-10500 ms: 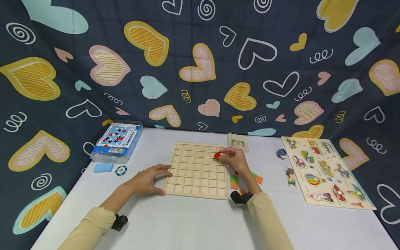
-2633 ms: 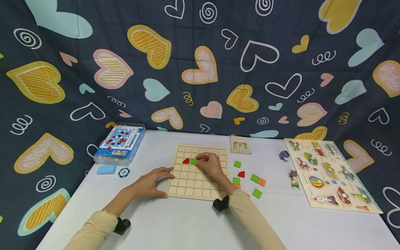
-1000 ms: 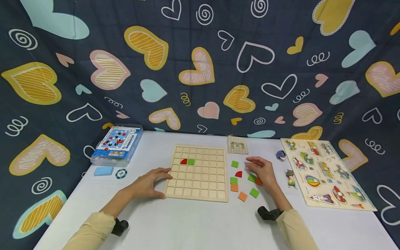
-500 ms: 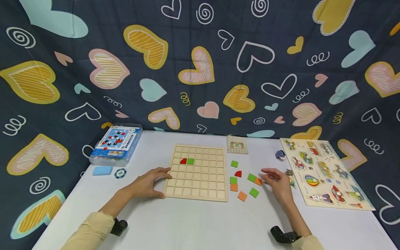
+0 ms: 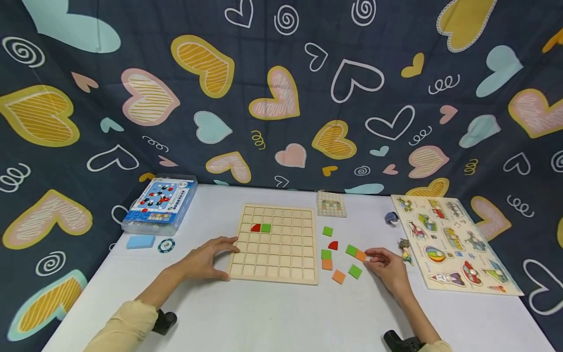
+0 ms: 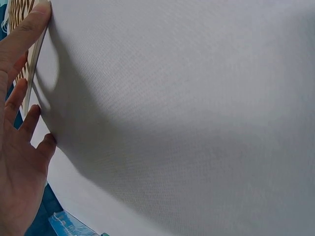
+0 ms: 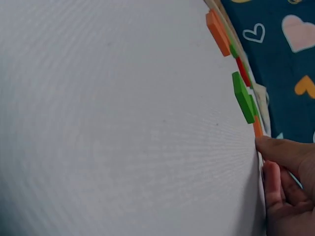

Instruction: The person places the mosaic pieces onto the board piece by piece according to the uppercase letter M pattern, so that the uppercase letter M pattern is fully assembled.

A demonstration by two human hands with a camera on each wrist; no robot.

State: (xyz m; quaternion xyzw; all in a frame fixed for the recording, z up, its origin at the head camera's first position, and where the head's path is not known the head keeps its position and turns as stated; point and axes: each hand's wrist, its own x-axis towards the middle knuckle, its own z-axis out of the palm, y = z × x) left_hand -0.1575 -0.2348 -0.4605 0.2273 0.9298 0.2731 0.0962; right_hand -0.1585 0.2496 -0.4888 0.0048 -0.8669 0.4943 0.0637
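A wooden grid board (image 5: 272, 266) lies mid-table with a red quarter-round tile (image 5: 255, 228) and a green square tile (image 5: 266, 228) side by side in its cells. My left hand (image 5: 204, 259) rests at the board's left edge, thumb by the near corner and fingers spread. In the left wrist view its thumb (image 6: 27, 34) lies against the board's edge. My right hand (image 5: 389, 269) is at an orange square tile (image 5: 360, 255), with thumb and fingertips right at its edge. That tile touches a green square tile (image 5: 351, 250). In the right wrist view the thumb (image 7: 275, 147) overlaps the orange tile's end.
Several loose tiles lie right of the board, among them a red quarter-round (image 5: 333, 245) and an orange square (image 5: 338, 276). Behind them is a pattern card (image 5: 332, 198). A picture puzzle board (image 5: 484, 278) and two small figures stand right; a plastic box (image 5: 160, 200) and blue block (image 5: 140, 242) left.
The red quarter-round and then the green square were put into the board's cells by my right hand. It then moved off right and has now come down to the orange tile. Left hand unmoved.
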